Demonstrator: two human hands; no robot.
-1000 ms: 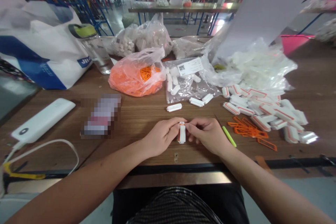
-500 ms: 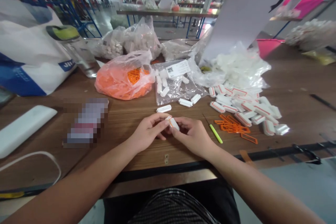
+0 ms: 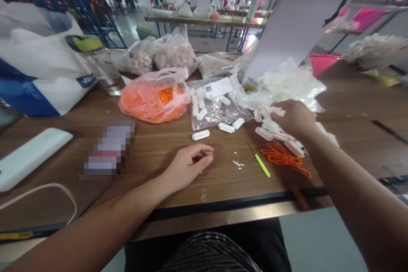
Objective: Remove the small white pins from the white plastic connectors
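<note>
Left hand (image 3: 189,165) resting low over the brown tabletop (image 3: 149,148), fingers half-curled, thumb apart from the index – grip released. Right hand (image 3: 298,118) stretched out over the pile of orange-edged white plastic casings (image 3: 278,136) on the right, fingertips down at its far side; its palm and wrist hide part of the heap, so can't tell if it's grasping a casing or just touching. Orange rectangular frames (image 3: 282,158) lie in a loose tangle just in front of the pile, one frame a bit nearer the table edge. Lime-green-handled pick (image 3: 262,165) beside them, thin shaft pointing away from the person. Tiny white bits (image 3: 237,163) scattered between left hand and pick. Three plain white casings (image 3: 200,135) sit beyond the left hand, two of them close together near the labelled clear bag (image 3: 210,122), which has more white pieces showing. Left of that bag – a pinkish translucent bag (image 3: 143,104) with orange frames visible inside. Far left: white power bank (image 3: 35,157), a pixelated flat object (image 3: 108,148), clear water bottle (image 3: 106,70) with green lid.
</note>
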